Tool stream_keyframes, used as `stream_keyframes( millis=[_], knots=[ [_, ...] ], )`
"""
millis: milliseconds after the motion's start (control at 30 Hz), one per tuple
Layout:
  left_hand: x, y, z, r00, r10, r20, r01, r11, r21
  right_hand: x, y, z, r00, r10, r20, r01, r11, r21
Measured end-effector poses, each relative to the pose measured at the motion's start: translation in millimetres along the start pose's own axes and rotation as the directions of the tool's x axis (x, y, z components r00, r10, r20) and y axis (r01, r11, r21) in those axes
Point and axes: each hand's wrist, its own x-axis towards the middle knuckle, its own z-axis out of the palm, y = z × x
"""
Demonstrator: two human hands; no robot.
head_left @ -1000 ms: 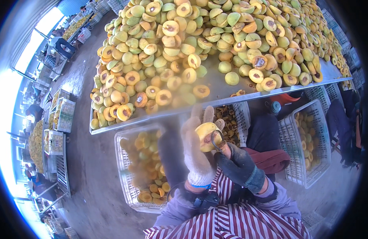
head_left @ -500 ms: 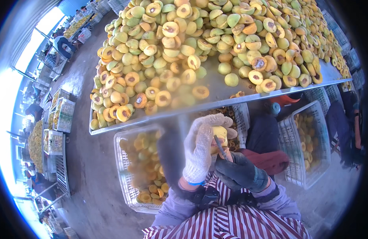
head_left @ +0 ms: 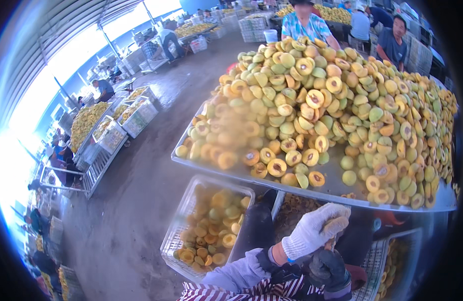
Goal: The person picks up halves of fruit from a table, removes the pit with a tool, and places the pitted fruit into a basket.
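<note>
The metal table was the largest thing at work, and a heap of fruit halves covered most of it. A white crate stood just in front of the table, toward its left, with more halves inside. Dark scraps lay lower than the middle of the table's near edge.

Both hands met in front of the table, apart from it. The left hand, in a white glove, had its fingers bent close together; the right hand, in a dark glove, was bunched just below. Between them showed a small brownish sliver, too little to tell handle from fruit, so I could not tell what either hand pinched. Working well there seemed to call for a steady, cupped left hand, short controlled turns of the right, and force kept off the left fingertips.

The halves on the table were rounded, green to yellow-orange outside, with yellow cut faces. One half by the table's near edge showed a round, brown-stained hollow at its centre.
</note>
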Motion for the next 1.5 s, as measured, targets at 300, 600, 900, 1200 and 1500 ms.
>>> stream_keyframes(
  millis=[300, 600, 900, 1200, 1500],
  knots=[
    [2.9, 2.5, -1.2, 0.983, 0.157, 0.099, -0.177, 0.952, 0.248, -12.8, 1.4, 6.3, 0.988, 0.068, -0.135, -0.059, 0.996, 0.066],
    [-5.9, -6.2, -4.7, 0.755, 0.647, 0.107, -0.641, 0.693, 0.329, -14.6, 13.2, 15.3, 0.977, 0.207, 0.042, -0.165, 0.624, 0.764],
    [-9.3, -2.3, 2.2, 0.997, -0.053, 0.052, 0.071, 0.873, -0.482, 0.0, -0.9, 18.5, 0.966, 0.172, 0.191, -0.218, 0.943, 0.253],
    [-37.5, -39.4, -147.7, 0.748, 0.425, -0.511, 0.331, 0.428, 0.841, -8.9, 8.1, -23.6, 0.992, 0.121, 0.019, -0.123, 0.981, 0.149],
    [91.6, -83.0, -88.6, 0.981, 0.191, -0.020, -0.031, 0.261, 0.965, 15.2, 30.3, -37.6, 0.965, 0.009, -0.262, -0.120, 0.904, -0.410]
  ],
)
